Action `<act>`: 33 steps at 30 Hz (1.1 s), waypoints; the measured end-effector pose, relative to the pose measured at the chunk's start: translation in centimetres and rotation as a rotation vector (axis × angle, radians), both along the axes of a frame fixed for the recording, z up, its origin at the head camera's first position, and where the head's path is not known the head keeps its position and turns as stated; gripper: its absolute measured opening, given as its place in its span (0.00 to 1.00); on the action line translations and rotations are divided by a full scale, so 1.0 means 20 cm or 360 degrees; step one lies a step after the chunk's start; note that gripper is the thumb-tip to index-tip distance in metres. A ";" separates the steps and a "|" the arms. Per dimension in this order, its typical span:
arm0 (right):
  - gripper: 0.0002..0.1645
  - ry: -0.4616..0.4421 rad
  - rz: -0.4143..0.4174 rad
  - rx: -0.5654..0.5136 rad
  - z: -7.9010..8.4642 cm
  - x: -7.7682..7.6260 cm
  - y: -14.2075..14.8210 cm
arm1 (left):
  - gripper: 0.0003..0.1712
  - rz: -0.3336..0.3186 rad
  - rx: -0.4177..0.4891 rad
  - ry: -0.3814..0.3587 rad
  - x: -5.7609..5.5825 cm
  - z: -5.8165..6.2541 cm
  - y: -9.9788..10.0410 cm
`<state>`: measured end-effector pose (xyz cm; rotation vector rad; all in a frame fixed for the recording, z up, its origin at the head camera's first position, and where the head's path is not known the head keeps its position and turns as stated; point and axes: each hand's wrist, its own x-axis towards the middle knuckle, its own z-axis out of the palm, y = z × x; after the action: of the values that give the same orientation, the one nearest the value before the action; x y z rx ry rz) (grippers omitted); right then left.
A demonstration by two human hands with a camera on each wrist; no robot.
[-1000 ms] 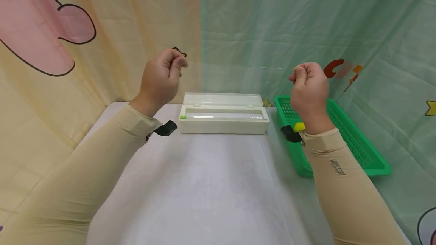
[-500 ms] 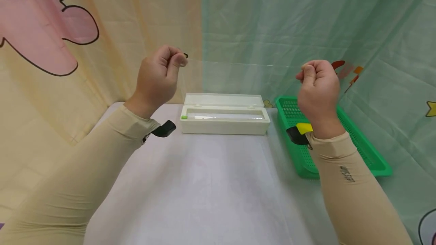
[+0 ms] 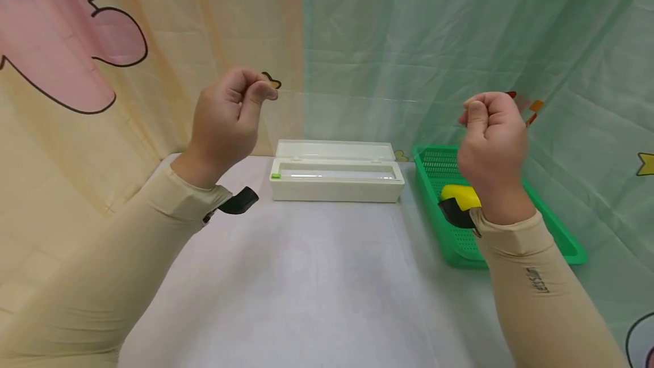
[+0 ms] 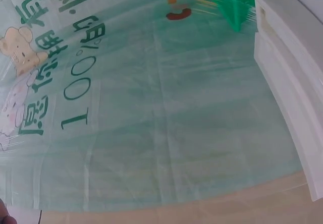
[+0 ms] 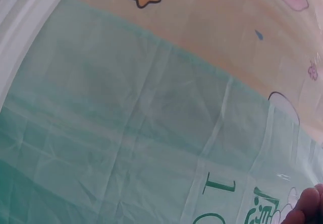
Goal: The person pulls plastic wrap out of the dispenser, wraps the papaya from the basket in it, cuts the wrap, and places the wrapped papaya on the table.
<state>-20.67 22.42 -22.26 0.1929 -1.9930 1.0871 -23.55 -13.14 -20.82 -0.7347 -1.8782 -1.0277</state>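
- Clear film (image 3: 352, 97) is the thing in hand: stretched between both hands, up above the box; hard to see, only a thin line and a few glints show.
- Left hand (image 3: 225, 121): up and left of the box, grip clenched on film edge, thumb against curled fingers.
- Right hand (image 3: 493, 143): up and right of the box, grip pinching the film's other end, same thumb-and-fingers hold.
- Box (image 3: 337, 191): white, long, on the tabletop (image 3: 306, 288); lid (image 3: 334, 148) tipped back behind it, small green piece (image 3: 276, 175) at its left end.
- Basket (image 3: 445, 155): green, just right of the box, partly behind right hand and sleeve.
- Yellow thing (image 3: 460, 195): in basket, right of the box, partly covered, can't tell what.
- Curtain (image 3: 378, 33): behind the box, peach on left, green on right, printed cartoons.
- Beige sleeves (image 3: 133, 237) on both arms, either side of the box.
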 end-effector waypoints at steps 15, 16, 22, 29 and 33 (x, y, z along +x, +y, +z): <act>0.15 0.0140 0.0192 0.0010 -0.03 0.09 0.02 | 0.09 -0.0206 -0.0005 -0.0053 0.09 -0.04 -0.04; 0.15 0.0110 0.0224 -0.0019 -0.04 0.10 0.02 | 0.08 -0.0232 -0.0001 -0.0089 0.10 -0.05 -0.05; 0.15 -0.0084 0.0361 -0.0019 -0.09 0.14 0.08 | 0.08 -0.0420 -0.0035 -0.0431 0.16 -0.12 -0.08; 0.14 -0.0255 0.0593 0.0068 -0.17 0.16 0.13 | 0.08 -0.0534 -0.0174 -0.0793 0.20 -0.21 -0.11; 0.12 -0.0378 0.0830 0.0051 -0.23 0.18 0.16 | 0.05 -0.0647 -0.0229 -0.0945 0.21 -0.27 -0.12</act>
<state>-17.01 25.53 -26.86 0.6557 -2.2365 1.4565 -19.27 -15.53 -26.23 -1.0014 -2.3831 -1.4998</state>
